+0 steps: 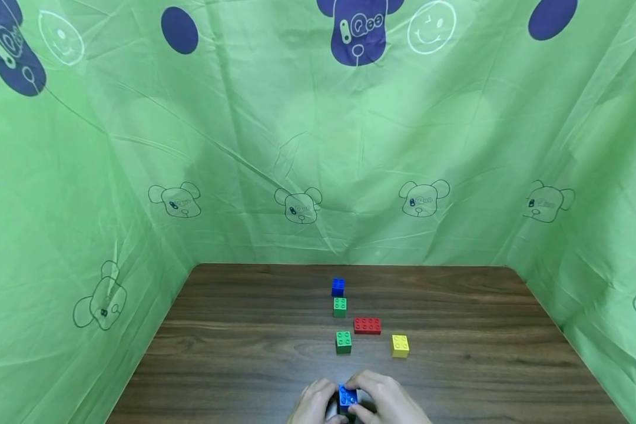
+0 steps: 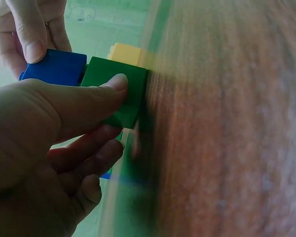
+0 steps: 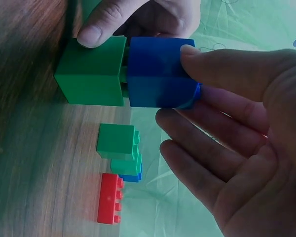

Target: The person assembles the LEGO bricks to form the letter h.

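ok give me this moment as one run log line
left hand: holds green brick | right hand: holds blue brick | bricks: blue on green, small gap | table: five loose bricks

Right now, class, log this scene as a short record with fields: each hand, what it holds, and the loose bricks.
left hand: grips green brick standing on the table
right hand: grips blue brick above it
join: not fully closed, a gap shows
loose bricks: blue, green, red, green, yellow
backdrop: green printed sheet
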A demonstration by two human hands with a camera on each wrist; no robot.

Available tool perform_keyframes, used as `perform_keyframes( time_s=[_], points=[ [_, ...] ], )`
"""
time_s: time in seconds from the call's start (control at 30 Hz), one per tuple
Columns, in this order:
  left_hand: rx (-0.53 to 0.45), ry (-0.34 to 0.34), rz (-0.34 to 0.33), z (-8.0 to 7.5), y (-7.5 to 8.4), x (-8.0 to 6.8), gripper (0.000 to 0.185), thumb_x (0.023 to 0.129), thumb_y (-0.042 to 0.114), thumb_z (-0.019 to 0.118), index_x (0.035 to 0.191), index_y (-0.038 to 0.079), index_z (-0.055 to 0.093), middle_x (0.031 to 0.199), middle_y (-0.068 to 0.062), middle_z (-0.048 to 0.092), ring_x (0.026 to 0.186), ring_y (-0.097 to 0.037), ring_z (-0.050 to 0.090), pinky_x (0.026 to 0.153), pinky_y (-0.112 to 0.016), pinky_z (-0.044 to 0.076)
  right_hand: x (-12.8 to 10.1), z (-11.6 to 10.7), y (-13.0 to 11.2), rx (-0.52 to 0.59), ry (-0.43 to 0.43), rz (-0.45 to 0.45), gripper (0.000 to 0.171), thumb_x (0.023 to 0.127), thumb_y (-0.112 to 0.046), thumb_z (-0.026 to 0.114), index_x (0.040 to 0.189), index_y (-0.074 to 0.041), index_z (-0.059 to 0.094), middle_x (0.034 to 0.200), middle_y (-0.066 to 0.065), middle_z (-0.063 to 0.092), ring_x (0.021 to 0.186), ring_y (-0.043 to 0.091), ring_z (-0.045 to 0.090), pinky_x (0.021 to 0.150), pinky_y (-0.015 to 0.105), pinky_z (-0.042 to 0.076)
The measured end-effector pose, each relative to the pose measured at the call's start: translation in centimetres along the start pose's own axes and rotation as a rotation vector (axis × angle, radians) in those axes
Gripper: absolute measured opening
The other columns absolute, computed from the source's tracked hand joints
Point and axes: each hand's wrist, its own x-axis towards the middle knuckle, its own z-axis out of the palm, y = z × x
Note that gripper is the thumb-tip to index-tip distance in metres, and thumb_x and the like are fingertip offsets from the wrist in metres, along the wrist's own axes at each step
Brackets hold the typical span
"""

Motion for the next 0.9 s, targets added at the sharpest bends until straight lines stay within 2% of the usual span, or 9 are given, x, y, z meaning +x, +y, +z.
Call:
perform_keyframes(
  time_s=[0.23,0.47,0.7,0.9],
  points=[
    [-0.025,-0.052,-0.052,-0.12,0.17,0.13,0.029,0.069,0.030,0.077,0.092,0.017,0.064,0.088,0.007,0.060,0.080,-0.002,0.053,0.065,-0.022,0.043,0.07,-0.07,-0.03,0.003,-0.004,-0.010,0.020,0.084,-0.021,0.070,0.102,-0.014,0.065,0.100,-0.006,0.065,0.092,0.005,0.062,0.072,0.019,0.053],
    [-0.025,-0.061,-0.062,-0.17,0.14,0.10,0.030,0.071,0.031,0.076,0.094,0.017,0.064,0.089,0.008,0.060,0.082,-0.003,0.053,0.065,-0.023,0.043,0.08,0.08,0.02,-0.017,0.015,-0.022,0.020,0.084,-0.022,0.071,0.101,-0.013,0.065,0.100,-0.006,0.065,0.092,0.006,0.063,0.072,0.019,0.053],
    [-0.028,-0.059,-0.059,-0.12,0.17,0.11,0.031,0.070,0.031,0.076,0.095,0.015,0.065,0.089,0.007,0.060,0.082,-0.004,0.054,0.067,-0.024,0.045,-0.09,0.11,0.26,0.022,-0.012,0.047,0.020,0.085,-0.025,0.069,0.102,-0.014,0.066,0.100,-0.007,0.065,0.093,0.004,0.062,0.073,0.021,0.053],
    [-0.016,-0.053,-0.063,-0.11,0.21,0.20,0.031,0.070,0.031,0.077,0.093,0.014,0.065,0.090,0.007,0.061,0.083,-0.005,0.055,0.070,-0.026,0.047,-0.18,0.27,-0.04,-0.002,0.009,0.052,0.021,0.084,-0.023,0.070,0.102,-0.013,0.067,0.100,-0.004,0.066,0.091,0.006,0.063,0.073,0.023,0.054]
  ],
)
